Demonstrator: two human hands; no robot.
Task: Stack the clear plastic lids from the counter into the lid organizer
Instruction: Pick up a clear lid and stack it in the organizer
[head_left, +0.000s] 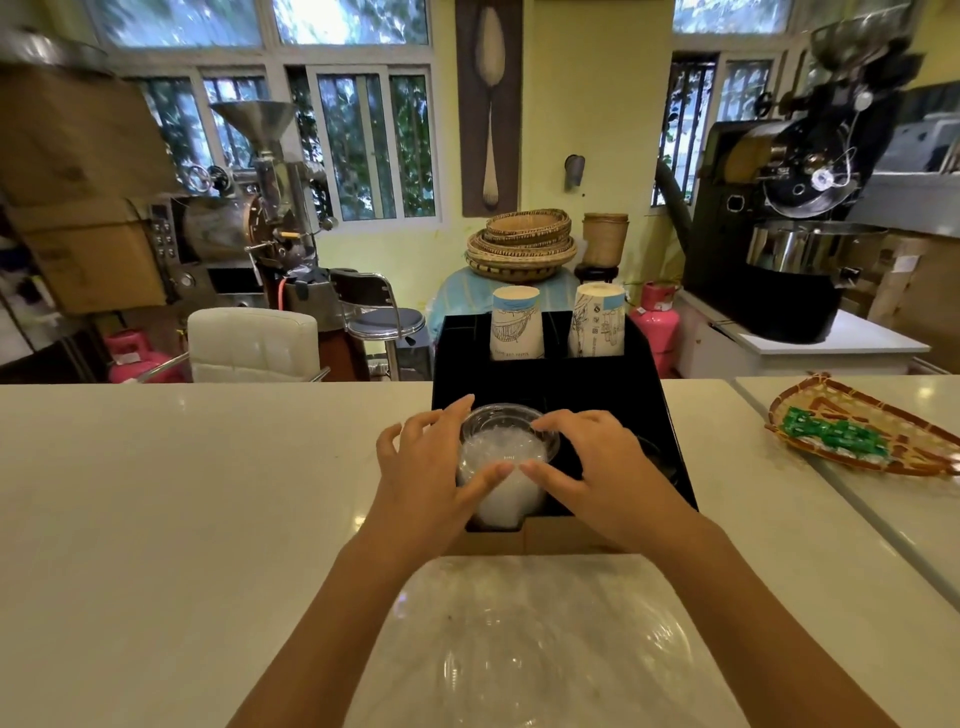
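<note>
Both hands are on the stack of clear lids (501, 467) now, which stands in the near-left compartment of the black lid organizer (660, 415) at the middle of the counter (182, 493). The left hand (421, 467) cups the stack's left side, fingers curled round the rim. The right hand (592, 462) wraps the right side, thumb pressed to the front. Two paper cup stacks (517, 325) poke up from the organizer's far compartments. Crinkled clear plastic wrap (530, 644) lies at the counter's near edge.
</note>
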